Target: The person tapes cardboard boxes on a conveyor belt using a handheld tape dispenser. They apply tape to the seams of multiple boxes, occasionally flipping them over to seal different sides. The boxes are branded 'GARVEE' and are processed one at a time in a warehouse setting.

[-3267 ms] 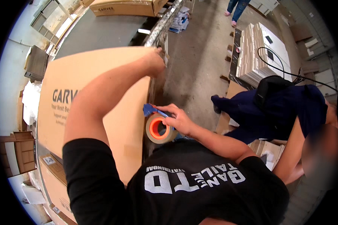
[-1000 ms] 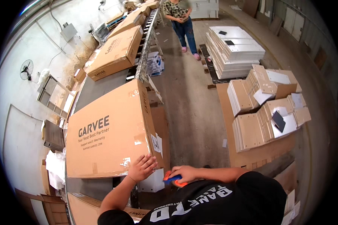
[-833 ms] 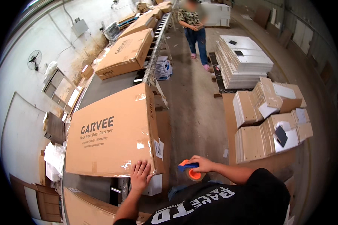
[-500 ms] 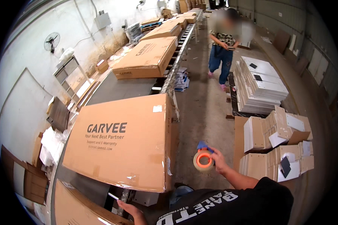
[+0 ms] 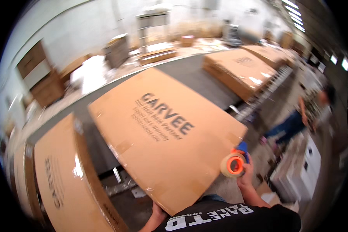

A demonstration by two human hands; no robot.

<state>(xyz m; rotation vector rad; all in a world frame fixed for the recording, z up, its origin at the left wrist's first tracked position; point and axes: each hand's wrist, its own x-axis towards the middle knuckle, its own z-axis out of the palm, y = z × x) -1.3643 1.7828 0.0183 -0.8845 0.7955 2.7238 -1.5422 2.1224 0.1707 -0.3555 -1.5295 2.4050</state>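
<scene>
A large flat cardboard box (image 5: 150, 154) with dark print lies slantwise over the conveyor's near side, one corner pointing toward me. My left hand (image 5: 158, 213) grips that near corner at its edge, its fingers mostly hidden by the box. In my right hand (image 5: 246, 174) is a tape dispenser (image 5: 240, 151) with a blue handle and an orange hub. Its roll of tape (image 5: 225, 167) sits close beside the box's right edge; whether it touches cannot be made out.
Another printed box (image 5: 60, 166) lies to the left, and further boxes (image 5: 239, 69) follow along the dark conveyor (image 5: 181, 71) at the back right. A co-worker (image 5: 297, 120) stands right, by a stack of white panels (image 5: 297, 170). Cartons (image 5: 44, 85) line the wall.
My view has swung left and tilted. The big box now lies turned on the conveyor, my left hand has come to its near corner, and the tape dispenser is beside its right edge.
</scene>
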